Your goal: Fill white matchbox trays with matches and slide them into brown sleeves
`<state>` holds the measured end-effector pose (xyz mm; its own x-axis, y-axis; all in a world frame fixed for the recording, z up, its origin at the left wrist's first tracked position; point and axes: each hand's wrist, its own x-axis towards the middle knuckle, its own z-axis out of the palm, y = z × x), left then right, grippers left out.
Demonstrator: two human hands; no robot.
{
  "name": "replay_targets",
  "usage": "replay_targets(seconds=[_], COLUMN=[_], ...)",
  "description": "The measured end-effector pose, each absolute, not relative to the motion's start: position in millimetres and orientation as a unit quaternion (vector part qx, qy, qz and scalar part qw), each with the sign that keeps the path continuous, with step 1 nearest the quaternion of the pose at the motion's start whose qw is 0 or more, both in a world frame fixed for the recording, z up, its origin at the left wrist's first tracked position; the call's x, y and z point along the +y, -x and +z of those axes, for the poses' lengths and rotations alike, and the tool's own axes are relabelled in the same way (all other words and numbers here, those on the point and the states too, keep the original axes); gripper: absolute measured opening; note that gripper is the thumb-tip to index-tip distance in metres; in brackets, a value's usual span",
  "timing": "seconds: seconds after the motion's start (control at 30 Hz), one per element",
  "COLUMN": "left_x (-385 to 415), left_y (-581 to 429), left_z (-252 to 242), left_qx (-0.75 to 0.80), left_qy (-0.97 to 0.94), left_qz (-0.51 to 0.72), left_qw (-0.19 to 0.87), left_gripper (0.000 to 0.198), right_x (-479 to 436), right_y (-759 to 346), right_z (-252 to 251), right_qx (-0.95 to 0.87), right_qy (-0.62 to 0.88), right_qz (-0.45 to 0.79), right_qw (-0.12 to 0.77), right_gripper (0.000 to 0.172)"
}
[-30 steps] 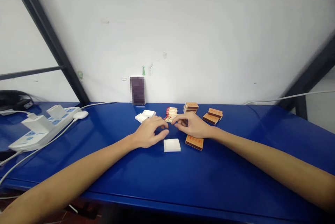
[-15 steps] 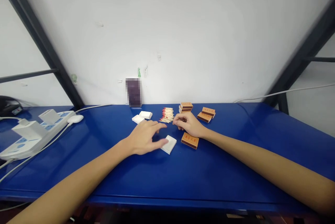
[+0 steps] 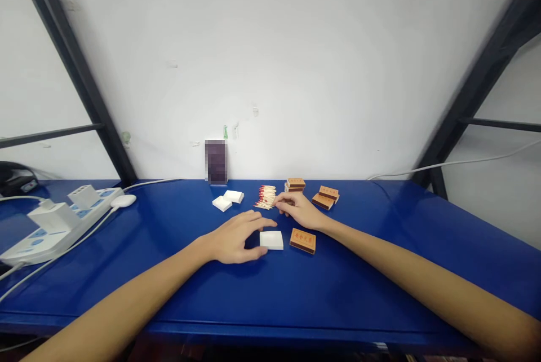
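My left hand (image 3: pixel 236 238) curves around the left side of a small white matchbox tray (image 3: pixel 271 241) lying flat on the blue table. Its thumb touches the tray's near left corner, and the stretched index finger reaches along the far edge. My right hand (image 3: pixel 298 210) has its thumb and index finger pinched together at the right ends of a pile of red-tipped matches (image 3: pixel 266 197); what lies between them is too small to make out. Just right of the tray is an orange matchbox (image 3: pixel 303 240) with dark striking sides, below my right wrist.
Two more white trays (image 3: pixel 222 203) lie left of the matches. Stacked matchboxes (image 3: pixel 295 183) stand behind my right hand, with other matchboxes (image 3: pixel 325 197) piled to the right. A power strip (image 3: pixel 46 238) with chargers and cables is at the left. A blurred dark box (image 3: pixel 216 162) stands against the wall.
The white tray has turned from slanted to nearly square with the table edge, beside my left thumb. My right hand stays pinched by the matches. The view has tilted slightly upward.
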<state>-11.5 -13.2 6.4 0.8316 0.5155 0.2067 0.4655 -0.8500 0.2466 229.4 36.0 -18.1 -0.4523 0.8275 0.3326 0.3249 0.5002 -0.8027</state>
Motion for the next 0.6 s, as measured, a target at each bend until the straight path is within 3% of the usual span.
replay_targets(seconds=[0.1,0.23,0.6], left_x=[-2,8,11], left_y=[14,16,1], left_z=[-2,-11,-5], left_qx=[0.314,0.38,0.505], left_qy=[-0.925,-0.897,-0.858], left_qz=[0.198,0.22,0.079], left_qw=[0.081,0.038,-0.036], left_gripper=[0.037,0.038,0.052], right_x=[40,40,39], right_y=[-228,-228,-229], right_z=[-19,-18,-17], right_qx=[-0.795,-0.833,-0.89], right_qy=[0.384,0.396,0.341], right_qz=[0.302,0.229,0.139], right_qw=[0.36,0.311,0.27], right_gripper=[0.023,0.031,0.036])
